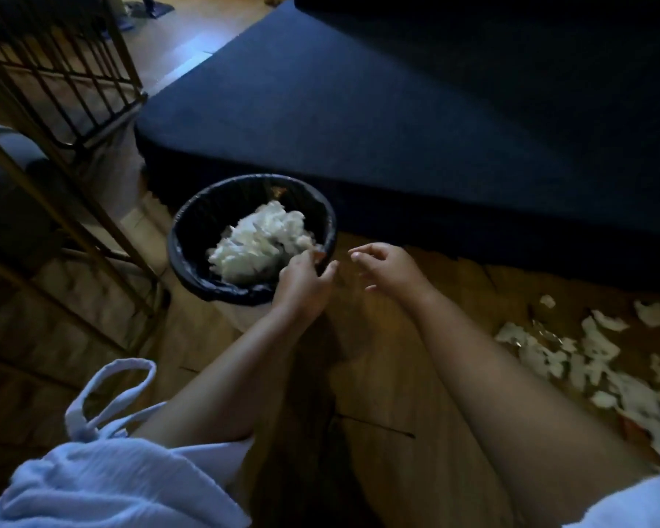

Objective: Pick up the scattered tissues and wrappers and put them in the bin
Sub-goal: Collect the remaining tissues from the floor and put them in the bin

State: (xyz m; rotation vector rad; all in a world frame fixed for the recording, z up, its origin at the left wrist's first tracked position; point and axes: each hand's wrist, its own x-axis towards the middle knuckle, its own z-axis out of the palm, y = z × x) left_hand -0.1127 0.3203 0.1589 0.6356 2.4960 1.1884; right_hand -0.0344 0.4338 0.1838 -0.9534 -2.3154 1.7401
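Left grip (305, 278) was seen at the near rim of the bin (176, 242), its fingers (315, 256) curled over the edge towards the heap of tissues (256, 242). Whether a tissue was pinched there or only touched could not be told, as that spot was dim and blurred. Right grip (383, 266) was held just beside it, apart from the bin, above the floor (378, 383). Its fingers were loosely curled and relaxed, and nothing was seen in them.

The bin was stood upright on the floor with its mouth upward, lined with a black bag, just beside the corner of a dark blue bed (397, 116). The white heap was piled high inside it, its long axis running from the lower left to the upper right of the view.

More scattered tissues (587, 356) were spread on the floor at the right, well apart from the bin. That strip was laid from near the bed towards the person. Wrappers could not be told apart among them.

A metal rack (73, 70) was stood at the left, and a white garment (111, 485) was seen at the bottom.
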